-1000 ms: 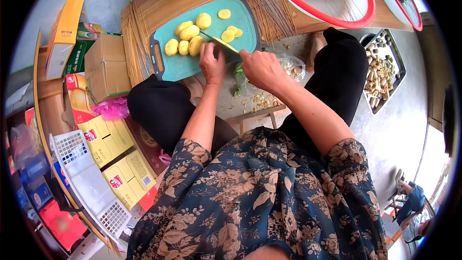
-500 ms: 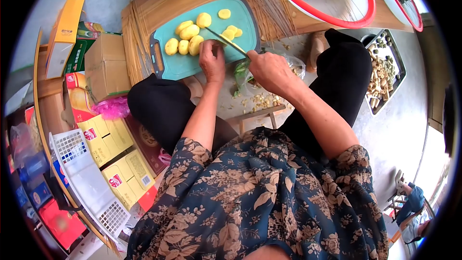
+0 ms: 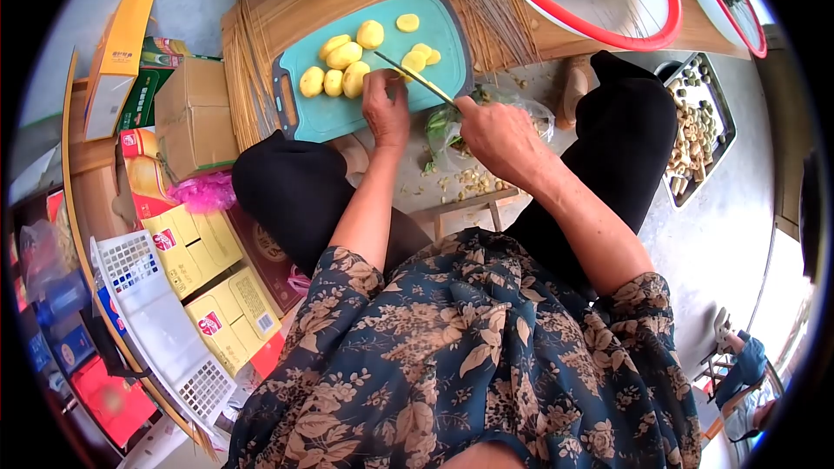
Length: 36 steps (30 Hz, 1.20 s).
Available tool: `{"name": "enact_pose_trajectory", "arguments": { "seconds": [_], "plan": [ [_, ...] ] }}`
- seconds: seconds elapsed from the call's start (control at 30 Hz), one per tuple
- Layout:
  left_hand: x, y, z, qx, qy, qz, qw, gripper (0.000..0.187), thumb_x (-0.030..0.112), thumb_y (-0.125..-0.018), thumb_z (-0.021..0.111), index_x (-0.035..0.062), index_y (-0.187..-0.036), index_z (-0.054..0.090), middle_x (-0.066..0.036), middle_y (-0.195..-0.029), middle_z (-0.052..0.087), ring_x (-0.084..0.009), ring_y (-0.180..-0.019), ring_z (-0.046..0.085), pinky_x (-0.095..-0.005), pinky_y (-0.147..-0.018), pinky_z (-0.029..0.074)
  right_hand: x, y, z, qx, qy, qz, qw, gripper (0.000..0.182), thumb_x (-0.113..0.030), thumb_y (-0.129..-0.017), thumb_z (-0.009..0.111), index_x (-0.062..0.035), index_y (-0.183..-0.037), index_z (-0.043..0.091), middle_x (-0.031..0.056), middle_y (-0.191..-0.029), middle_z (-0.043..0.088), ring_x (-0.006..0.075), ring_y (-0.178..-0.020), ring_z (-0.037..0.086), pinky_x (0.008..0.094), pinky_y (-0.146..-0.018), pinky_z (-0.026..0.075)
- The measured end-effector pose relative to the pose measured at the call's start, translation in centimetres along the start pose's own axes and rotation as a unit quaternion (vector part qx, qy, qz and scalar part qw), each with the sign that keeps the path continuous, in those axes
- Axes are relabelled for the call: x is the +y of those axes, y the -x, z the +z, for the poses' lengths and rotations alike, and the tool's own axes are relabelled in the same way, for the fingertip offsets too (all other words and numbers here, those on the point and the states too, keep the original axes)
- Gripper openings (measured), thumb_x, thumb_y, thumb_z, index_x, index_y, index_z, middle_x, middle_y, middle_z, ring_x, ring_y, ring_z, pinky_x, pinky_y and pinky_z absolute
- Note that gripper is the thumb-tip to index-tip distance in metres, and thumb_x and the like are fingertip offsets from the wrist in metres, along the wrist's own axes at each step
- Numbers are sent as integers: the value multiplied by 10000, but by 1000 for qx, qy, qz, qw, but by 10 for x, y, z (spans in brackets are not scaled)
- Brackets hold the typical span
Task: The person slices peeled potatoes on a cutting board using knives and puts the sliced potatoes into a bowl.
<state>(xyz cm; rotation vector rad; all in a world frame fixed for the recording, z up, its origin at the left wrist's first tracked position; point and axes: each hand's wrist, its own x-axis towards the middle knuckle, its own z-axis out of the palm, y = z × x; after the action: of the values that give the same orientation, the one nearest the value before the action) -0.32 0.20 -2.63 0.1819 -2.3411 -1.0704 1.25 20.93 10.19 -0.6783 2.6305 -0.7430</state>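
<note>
My right hand (image 3: 502, 135) is closed round the handle of a knife (image 3: 415, 78), whose blade slants over the teal cutting board (image 3: 304, 122). Beside the blade my left hand (image 3: 385, 110) has its fingers bent down at the board's near edge. Whatever those fingers press on is mostly hidden by the hand and blade; it seems to be a potato. Several whole peeled potatoes (image 3: 345, 56) lie left of the knife. On its far right side are cut potato slices (image 3: 415, 61), with one slice (image 3: 407, 23) lying apart near the top.
Bundles of thin skewers (image 3: 486, 0) flank the board. A red-rimmed basin (image 3: 673, 13) holds sliced green vegetable. Below the board sit a plastic bag (image 3: 452, 135) and floor scraps. To the right is a tray of mushroom pieces (image 3: 695, 135); boxes (image 3: 193, 117) stand left.
The view has shifted very slightly. My right hand and the knife have moved a little right and down; the left hand stays beside the blade.
</note>
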Motion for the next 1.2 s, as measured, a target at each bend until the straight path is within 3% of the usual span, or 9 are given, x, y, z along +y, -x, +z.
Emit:
{"name": "enact_pose_trajectory", "arguments": {
  "seconds": [0.23, 0.3, 0.53, 0.6, 0.73, 0.83, 0.9, 1.1, 1.2],
  "plan": [
    [-2, 0, -1, -4, 7, -4, 1000, 138, -14, -836, 662, 35, -949, 600, -107, -898, 630, -304, -844, 637, -413, -744, 486, -2, 1, -2, -10, 7, 3, 1000, 158, -120, -914, 528, -7, -1014, 573, 233, -729, 671, 445, -741, 669, 562, -692, 507],
    [-5, 0, -1, 2, -26, 38, 999, 165, -16, -850, 683, 11, -992, 603, -113, -894, 624, -246, -764, 656, -349, -693, 531, -2, 1, -2, -13, 9, 5, 1000, 160, -121, -915, 528, -7, -1017, 573, 232, -729, 671, 444, -740, 669, 561, -692, 508],
    [-2, 0, -2, 2, -19, 37, 999, 157, -20, -850, 690, 6, -980, 606, -117, -893, 625, -247, -762, 655, -344, -695, 533, -1, -1, -1, -15, 8, 4, 1000, 167, -120, -917, 525, -6, -1025, 580, 230, -729, 671, 444, -735, 668, 564, -689, 507],
    [-1, 0, -2, -2, 15, -5, 1000, 118, -13, -843, 661, 27, -940, 607, -117, -903, 631, -306, -834, 641, -407, -734, 495, 0, -1, 1, -12, 6, 2, 1000, 168, -118, -917, 523, -5, -1026, 581, 231, -730, 671, 444, -734, 668, 565, -690, 507],
    [-4, 0, -1, -2, 20, -2, 1000, 110, -10, -843, 664, 30, -930, 609, -116, -897, 629, -312, -820, 636, -407, -722, 495, 2, -4, 3, -8, 4, -11, 1000, 165, -103, -939, 475, -1, -1051, 542, 238, -672, 632, 461, -694, 642, 574, -655, 486],
    [-3, -1, -2, -3, -19, 36, 999, 140, -29, -848, 681, 3, -969, 620, -112, -890, 628, -245, -763, 650, -337, -690, 533, 0, -7, 3, -13, 6, -6, 1000, 169, -101, -938, 471, 1, -1050, 545, 238, -673, 633, 459, -691, 644, 574, -656, 487],
    [-1, 0, -2, -2, 9, 2, 1000, 101, -8, -841, 668, 33, -914, 612, -116, -879, 626, -326, -810, 628, -414, -714, 492, 1, -9, 4, -15, 4, -5, 1000, 170, -100, -938, 469, 2, -1049, 547, 238, -674, 635, 458, -690, 645, 574, -656, 487],
    [0, -1, -3, 0, 9, 11, 1000, 103, -9, -834, 667, 31, -906, 605, -122, -867, 621, -337, -815, 623, -422, -714, 487, 0, -13, 4, -23, 14, -4, 1000, 168, -102, -942, 458, -6, -1039, 555, 243, -686, 642, 459, -697, 649, 575, -657, 486],
    [-3, -1, -2, -1, 4, 14, 1000, 98, -11, -833, 660, 29, -902, 602, -127, -862, 617, -348, -816, 615, -427, -713, 483, -5, -16, 1, -32, 9, 8, 999, 173, -124, -917, 506, 11, -983, 593, 244, -760, 676, 445, -767, 674, 557, -722, 514]
  ]
}}
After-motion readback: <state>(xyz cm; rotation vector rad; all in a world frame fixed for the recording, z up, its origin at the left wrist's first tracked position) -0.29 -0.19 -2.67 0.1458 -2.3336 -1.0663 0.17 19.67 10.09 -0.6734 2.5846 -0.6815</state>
